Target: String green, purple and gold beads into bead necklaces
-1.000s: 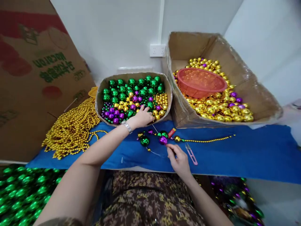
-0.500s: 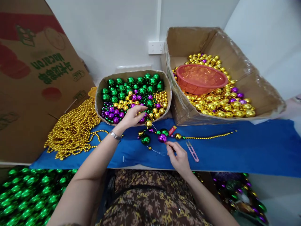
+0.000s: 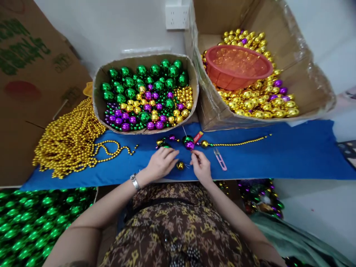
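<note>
Working at a table spread with blue cloth, both hands near the near edge. Holding the left hand palm down, wearing a silver wristband, with fingers loosely curved, partly covering a green ball; being unable to tell any grip beneath. Holding the right hand just to the right, thumb and forefinger bent, near a purple ball and a clear thread; being unable to tell any pinch on that thread.

Seeing a gold ball between the hands, on the cloth. Noting the ball-and-bead strand on the cloth, just beyond both hands, extending rightward in small gold beads. Finding a red-and-yellow packet just beyond the strand, and pink thread snips right of the right hand.

Recording farther off: a cut-down carton containing green, gold and purple balls; right of this, a larger carton containing an orange-red basket on gold balls. Observing heaped gold bead chains at left.
</note>
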A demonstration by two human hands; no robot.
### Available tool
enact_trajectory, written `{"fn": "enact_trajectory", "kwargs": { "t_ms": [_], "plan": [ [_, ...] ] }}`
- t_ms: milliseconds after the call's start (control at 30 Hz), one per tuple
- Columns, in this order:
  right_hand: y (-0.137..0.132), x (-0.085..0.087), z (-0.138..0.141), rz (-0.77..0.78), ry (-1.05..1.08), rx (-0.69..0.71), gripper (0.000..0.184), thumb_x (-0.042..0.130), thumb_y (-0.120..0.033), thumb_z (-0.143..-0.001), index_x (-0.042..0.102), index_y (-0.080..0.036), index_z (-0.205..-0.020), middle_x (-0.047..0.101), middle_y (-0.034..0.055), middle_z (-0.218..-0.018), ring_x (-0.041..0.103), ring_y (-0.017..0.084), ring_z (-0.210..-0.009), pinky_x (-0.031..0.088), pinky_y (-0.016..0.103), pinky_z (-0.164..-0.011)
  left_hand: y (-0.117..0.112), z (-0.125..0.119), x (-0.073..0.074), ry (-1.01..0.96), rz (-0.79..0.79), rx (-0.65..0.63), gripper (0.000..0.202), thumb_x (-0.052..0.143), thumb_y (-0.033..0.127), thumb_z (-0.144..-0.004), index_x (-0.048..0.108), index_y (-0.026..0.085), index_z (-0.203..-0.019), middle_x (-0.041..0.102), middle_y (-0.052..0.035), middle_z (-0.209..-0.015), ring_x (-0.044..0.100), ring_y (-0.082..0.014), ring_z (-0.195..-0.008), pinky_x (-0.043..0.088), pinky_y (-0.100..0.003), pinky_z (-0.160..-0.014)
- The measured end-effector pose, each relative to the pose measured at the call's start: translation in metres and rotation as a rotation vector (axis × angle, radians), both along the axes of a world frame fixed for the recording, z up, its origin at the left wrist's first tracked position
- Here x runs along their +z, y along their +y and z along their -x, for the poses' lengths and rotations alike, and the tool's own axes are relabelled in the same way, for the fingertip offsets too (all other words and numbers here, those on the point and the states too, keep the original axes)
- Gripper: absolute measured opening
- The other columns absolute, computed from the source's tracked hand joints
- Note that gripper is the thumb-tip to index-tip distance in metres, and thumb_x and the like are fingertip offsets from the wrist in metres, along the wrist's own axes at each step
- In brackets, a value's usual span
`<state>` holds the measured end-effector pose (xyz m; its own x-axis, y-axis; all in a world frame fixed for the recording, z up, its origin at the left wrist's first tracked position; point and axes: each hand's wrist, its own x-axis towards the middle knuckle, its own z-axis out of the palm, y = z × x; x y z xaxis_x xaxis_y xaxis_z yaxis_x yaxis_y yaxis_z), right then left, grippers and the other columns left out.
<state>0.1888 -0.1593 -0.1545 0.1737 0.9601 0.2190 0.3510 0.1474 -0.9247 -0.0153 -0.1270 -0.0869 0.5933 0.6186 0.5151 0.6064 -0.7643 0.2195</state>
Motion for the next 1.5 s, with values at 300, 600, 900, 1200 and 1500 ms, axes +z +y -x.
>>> {"fn": "enact_trajectory", "kwargs": {
  "t_ms": [300,600,900,1200,1500],
  "plan": [
    [0.002,-0.015,0.000,-0.053,-0.072,-0.035,0.026,0.046,-0.035,-0.095,0.063,-0.020,-0.107,0.062,0.0020,-0.080,0.060,0.011,-0.060,0.051,0.025,-0.060,-0.037,-0.022,-0.029,0.458,0.166,-0.462,0.034,0.041,0.019,-0.096,0.054,0.022,-0.127,0.064,-0.0097,-0.111,0.052,-0.0197,-0.089,0.044,-0.030,-0.069],
    [-0.009,-0.020,0.026,-0.053,0.114,-0.146,0.026,0.045,-0.036,-0.096,0.059,-0.017,-0.107,0.056,-0.0036,-0.065,0.057,0.010,-0.055,0.050,0.024,-0.060,-0.033,-0.024,-0.031,0.233,0.662,-0.598,0.028,0.049,0.024,-0.093,0.061,0.026,-0.118,0.069,-0.0059,-0.101,0.055,-0.0196,-0.090,0.043,-0.027,-0.074],
    [-0.006,-0.021,0.009,-0.062,0.192,-0.190,0.027,0.049,-0.039,-0.093,0.059,-0.017,-0.106,0.055,-0.0046,-0.062,0.056,0.010,-0.052,0.048,0.023,-0.054,-0.059,-0.064,-0.036,0.181,0.993,-0.305,0.051,0.064,0.062,-0.076,0.055,0.020,-0.103,0.067,-0.0070,-0.093,0.064,-0.0241,-0.085,0.045,-0.029,-0.068],
    [-0.002,0.015,0.001,-0.061,0.144,-0.112,0.028,0.050,-0.039,-0.093,0.060,-0.017,-0.107,0.058,-0.0023,-0.066,0.057,0.010,-0.054,0.048,0.023,-0.053,-0.044,-0.035,-0.004,-0.652,1.372,-0.141,0.041,0.065,0.040,-0.081,0.056,0.020,-0.115,0.068,-0.0052,-0.091,0.065,-0.0159,-0.075,0.049,-0.027,-0.066],
    [-0.024,0.059,0.000,-0.162,-0.259,0.259,0.018,0.049,-0.027,-0.095,0.065,-0.021,-0.100,0.065,0.0035,-0.080,0.063,0.015,-0.069,0.051,0.026,-0.066,0.002,0.034,0.031,-1.504,1.374,0.122,0.031,0.059,0.038,-0.086,0.060,0.020,-0.112,0.072,-0.0070,-0.091,0.070,-0.0163,-0.078,0.056,-0.029,-0.072]
  ]
}}
